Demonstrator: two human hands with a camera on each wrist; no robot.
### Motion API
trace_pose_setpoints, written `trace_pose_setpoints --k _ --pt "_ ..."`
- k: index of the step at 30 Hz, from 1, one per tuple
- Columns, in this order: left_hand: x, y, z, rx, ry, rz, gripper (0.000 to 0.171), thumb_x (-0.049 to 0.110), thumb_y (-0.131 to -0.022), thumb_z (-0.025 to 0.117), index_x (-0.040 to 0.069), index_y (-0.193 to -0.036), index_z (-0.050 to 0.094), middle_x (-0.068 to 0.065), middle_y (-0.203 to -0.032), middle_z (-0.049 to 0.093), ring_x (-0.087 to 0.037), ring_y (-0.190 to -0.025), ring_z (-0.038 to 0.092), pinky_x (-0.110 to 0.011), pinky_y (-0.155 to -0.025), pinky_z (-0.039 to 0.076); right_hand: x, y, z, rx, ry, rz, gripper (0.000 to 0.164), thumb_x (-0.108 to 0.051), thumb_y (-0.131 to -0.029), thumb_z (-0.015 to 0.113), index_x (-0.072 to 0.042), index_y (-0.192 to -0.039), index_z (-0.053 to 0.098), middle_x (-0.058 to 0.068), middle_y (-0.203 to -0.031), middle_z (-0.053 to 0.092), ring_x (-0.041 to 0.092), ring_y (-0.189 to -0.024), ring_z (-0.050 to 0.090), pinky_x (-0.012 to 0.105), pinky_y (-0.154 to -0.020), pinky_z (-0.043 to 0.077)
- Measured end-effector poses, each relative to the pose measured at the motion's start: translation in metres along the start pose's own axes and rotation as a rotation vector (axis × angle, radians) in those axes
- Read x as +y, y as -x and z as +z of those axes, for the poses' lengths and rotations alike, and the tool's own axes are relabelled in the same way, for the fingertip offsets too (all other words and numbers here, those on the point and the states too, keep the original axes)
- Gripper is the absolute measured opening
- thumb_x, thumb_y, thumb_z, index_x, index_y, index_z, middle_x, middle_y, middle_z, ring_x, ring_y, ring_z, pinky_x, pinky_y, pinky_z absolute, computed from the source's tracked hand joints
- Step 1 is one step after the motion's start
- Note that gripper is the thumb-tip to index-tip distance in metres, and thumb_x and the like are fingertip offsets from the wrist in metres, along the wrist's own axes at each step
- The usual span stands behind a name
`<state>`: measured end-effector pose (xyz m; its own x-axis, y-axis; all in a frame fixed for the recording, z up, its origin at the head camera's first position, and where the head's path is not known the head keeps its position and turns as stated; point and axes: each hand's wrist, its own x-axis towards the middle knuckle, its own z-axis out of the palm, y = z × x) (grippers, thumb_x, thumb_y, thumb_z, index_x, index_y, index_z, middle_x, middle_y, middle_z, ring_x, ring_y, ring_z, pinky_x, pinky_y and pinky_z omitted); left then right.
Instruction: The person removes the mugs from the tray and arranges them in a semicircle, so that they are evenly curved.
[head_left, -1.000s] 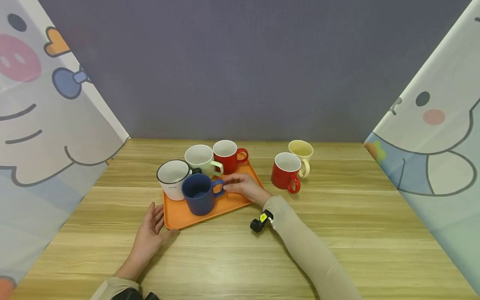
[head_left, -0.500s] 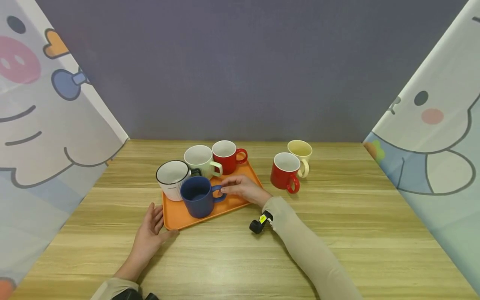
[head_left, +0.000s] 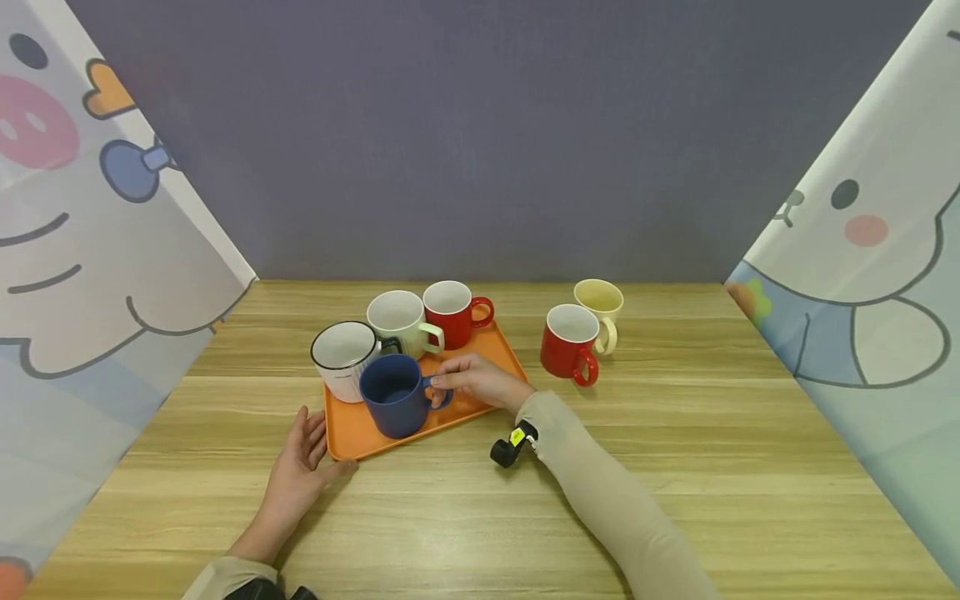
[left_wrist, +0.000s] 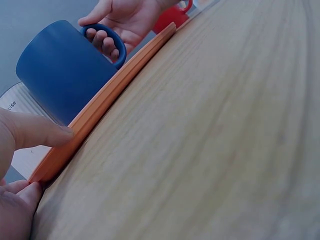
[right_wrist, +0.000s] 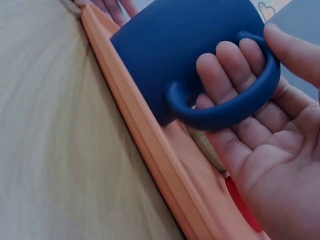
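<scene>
A dark blue mug (head_left: 395,398) stands near the front edge of an orange tray (head_left: 469,405). My right hand (head_left: 480,380) grips its handle, fingers curled through the loop and thumb on top, as the right wrist view shows. My left hand (head_left: 296,467) rests at the tray's front-left corner; its thumb touches the front rim and the fingers lie along the left side, loosely extended. Behind the blue mug on the tray are a white mug (head_left: 342,367) with a black rim, a pale green mug (head_left: 397,321) and a red mug (head_left: 449,317).
Right of the tray, a second red mug (head_left: 568,342) stands on the wooden table (head_left: 712,433), close to a pale yellow mug (head_left: 600,297) behind it. A grey panel (head_left: 480,150) rises at the table's back, with cartoon-printed sheets at both sides.
My right fingers have moved from touching the blue mug's handle to curling through it. The blue mug has shifted slightly left and forward, toward the tray's front edge. My left hand has stayed put.
</scene>
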<state>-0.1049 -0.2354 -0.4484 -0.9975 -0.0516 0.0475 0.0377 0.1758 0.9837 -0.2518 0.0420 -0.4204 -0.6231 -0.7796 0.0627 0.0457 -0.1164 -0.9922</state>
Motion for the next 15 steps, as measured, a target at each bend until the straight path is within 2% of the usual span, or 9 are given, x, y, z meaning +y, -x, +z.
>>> trace_pose_setpoints --k 3,5,9,12,15 --pt "0.0 0.0 0.0 0.001 0.006 -0.002 0.116 -0.02 -0.076 0.072 -0.007 -0.153 -0.013 -0.037 -0.156 0.013 -0.052 -0.141 0.018 0.0 -0.097 0.033 -0.001 0.0 0.002 0.01 -0.023 0.02 0.021 0.007 -0.096 0.049 0.025 -0.102 0.057 0.001 -0.075 0.071 0.015 -0.081 0.069 0.034 -0.09 0.057" --pt "0.0 0.0 0.0 0.001 0.008 0.001 0.116 -0.02 -0.076 0.071 -0.007 -0.153 -0.013 -0.037 -0.156 0.012 -0.053 -0.141 0.018 0.0 -0.097 0.033 -0.001 0.0 0.003 0.025 -0.033 0.03 0.017 0.008 -0.096 0.05 0.018 -0.095 0.064 0.001 -0.075 0.071 0.014 -0.079 0.069 0.033 -0.088 0.057" --pt "-0.001 0.0 0.0 -0.001 0.006 0.01 0.116 -0.02 -0.076 0.071 -0.008 -0.153 -0.013 -0.037 -0.156 0.013 -0.053 -0.141 0.018 0.0 -0.097 0.033 -0.002 0.0 0.006 0.062 -0.034 0.036 0.021 0.009 -0.095 0.051 0.003 -0.087 0.07 0.001 -0.073 0.071 0.013 -0.075 0.069 0.029 -0.083 0.058" --pt "-0.001 0.0 0.0 -0.001 0.001 0.011 0.116 -0.02 -0.075 0.072 -0.008 -0.153 -0.013 -0.037 -0.156 0.013 -0.053 -0.141 0.018 0.0 -0.097 0.033 -0.003 0.001 0.009 0.089 -0.034 0.029 0.022 0.009 -0.094 0.051 0.002 -0.084 0.07 0.001 -0.072 0.07 0.013 -0.073 0.069 0.029 -0.081 0.058" --pt "-0.001 0.0 0.0 -0.001 -0.001 0.008 0.116 -0.02 -0.075 0.072 -0.007 -0.153 -0.013 -0.037 -0.156 0.013 -0.052 -0.141 0.019 0.0 -0.097 0.033 -0.004 0.001 0.011 0.108 -0.028 0.017 0.019 0.008 -0.095 0.052 0.007 -0.084 0.068 0.001 -0.073 0.07 0.014 -0.071 0.069 0.031 -0.081 0.058"
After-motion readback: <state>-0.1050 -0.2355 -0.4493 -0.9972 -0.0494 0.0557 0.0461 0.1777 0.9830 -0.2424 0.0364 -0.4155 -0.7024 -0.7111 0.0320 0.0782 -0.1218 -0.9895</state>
